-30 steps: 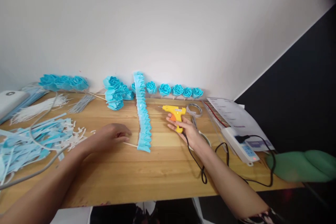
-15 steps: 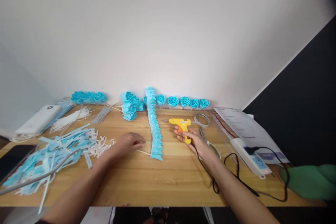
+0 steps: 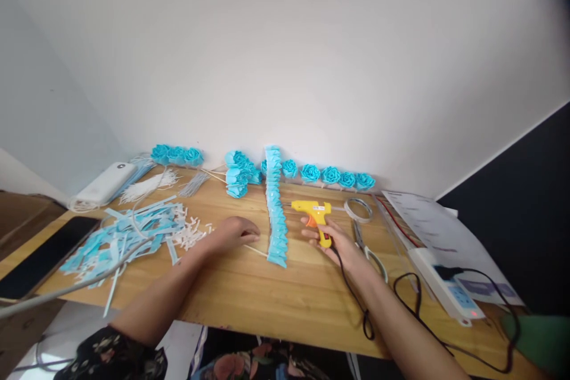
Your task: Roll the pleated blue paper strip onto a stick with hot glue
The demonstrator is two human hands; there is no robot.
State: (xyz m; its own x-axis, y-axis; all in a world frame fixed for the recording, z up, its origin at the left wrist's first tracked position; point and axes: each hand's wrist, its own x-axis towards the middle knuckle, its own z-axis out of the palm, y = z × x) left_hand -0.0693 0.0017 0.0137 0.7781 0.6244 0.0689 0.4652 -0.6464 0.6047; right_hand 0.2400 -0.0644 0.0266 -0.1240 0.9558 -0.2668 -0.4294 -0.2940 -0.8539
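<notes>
A thin stick [image 3: 258,250], reaching the near end of the blue strip [image 3: 276,208], is pinched by the left hand [image 3: 232,233]; farther right, a glue gun [image 3: 317,208] is held in the right hand [image 3: 342,244], fingers half-curled.

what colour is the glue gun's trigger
The trigger is orange, best seen in the head view.

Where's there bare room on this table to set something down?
Widest on the table: bare wood bordered by the left forearm, pleated blue band, black cord and front edge. A narrower gap lies between the band and right hand. Crowded: left, with phone and blue scraps; right, with scissors and power strip.
</notes>
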